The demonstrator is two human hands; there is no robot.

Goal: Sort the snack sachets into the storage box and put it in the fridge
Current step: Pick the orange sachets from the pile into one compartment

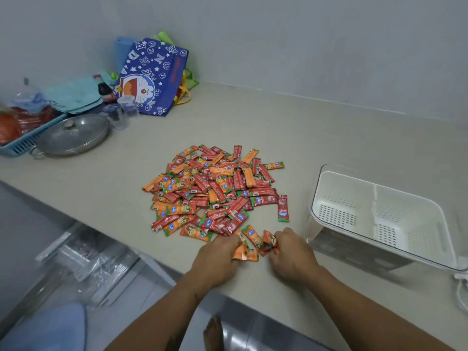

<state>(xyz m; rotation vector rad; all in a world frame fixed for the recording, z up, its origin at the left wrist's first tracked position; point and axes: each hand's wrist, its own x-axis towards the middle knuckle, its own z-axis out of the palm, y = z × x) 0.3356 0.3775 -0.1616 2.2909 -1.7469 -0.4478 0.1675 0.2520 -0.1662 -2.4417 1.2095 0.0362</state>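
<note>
A heap of red and orange snack sachets lies in the middle of the beige counter. At the heap's near edge my left hand grips a few orange sachets. Beside it my right hand pinches a crumpled orange sachet. One orange sachet lies between the two hands. The storage box, clear with a white perforated insert, stands to the right of the heap with nothing visible inside.
At the back left are a blue cartoon bag, a cola bottle, plastic cups, a metal lidded pan and a blue basket. A white cable lies at the right edge. The counter's front edge runs diagonally below my hands.
</note>
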